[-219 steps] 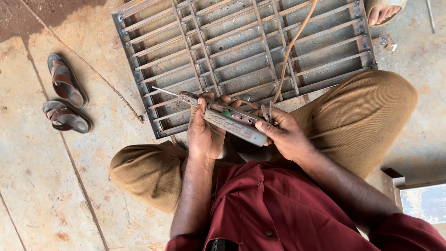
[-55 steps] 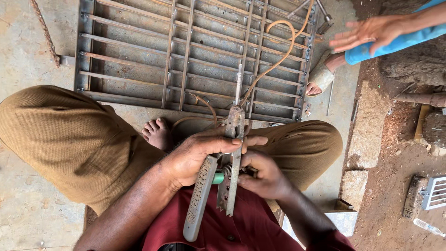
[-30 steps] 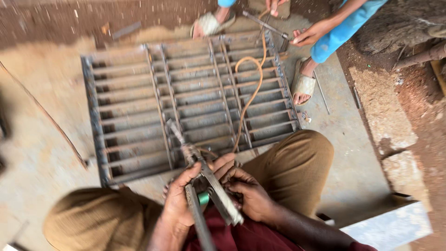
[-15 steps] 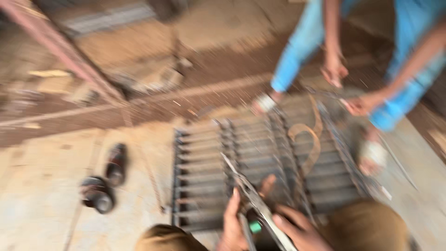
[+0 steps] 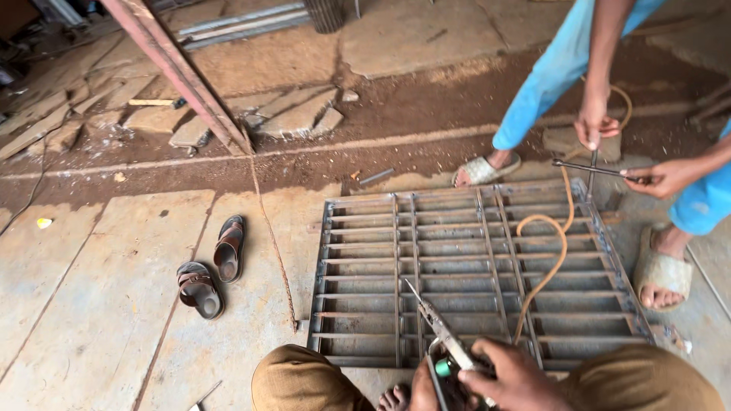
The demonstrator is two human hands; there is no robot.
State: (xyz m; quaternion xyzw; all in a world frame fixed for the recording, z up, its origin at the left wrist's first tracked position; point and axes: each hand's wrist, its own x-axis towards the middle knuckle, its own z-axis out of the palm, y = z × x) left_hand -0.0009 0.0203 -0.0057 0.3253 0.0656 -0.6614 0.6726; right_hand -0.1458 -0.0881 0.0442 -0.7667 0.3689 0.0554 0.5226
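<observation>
**Electrode holder held low in both hands, over the near edge of the grille**

I see my right hand (image 5: 512,374) wrapped over the body of the metal clamp tool (image 5: 449,346), fingers closed on it. My left hand (image 5: 423,386) sits at the bottom edge of the view, pressed to the tool's near end; only part of it shows, so I cannot tell how firmly it is closed. The tool's thin rod tip points up and left over the steel grille (image 5: 365,266) lying flat on the concrete floor (image 5: 99,304).

Handling judgement: the tool looks rigid, all metal, moderately heavy for its size, with a sprung jaw. The orange cable (image 5: 560,255) running across the grille will drag on it. The best hold is the thick handle section, away from the bare tip.

A second person in blue stands beyond the grille, their hands (image 5: 598,125) on a thin rod (image 5: 598,171). A pair of sandals (image 5: 213,266) lies to the left, well apart.
</observation>
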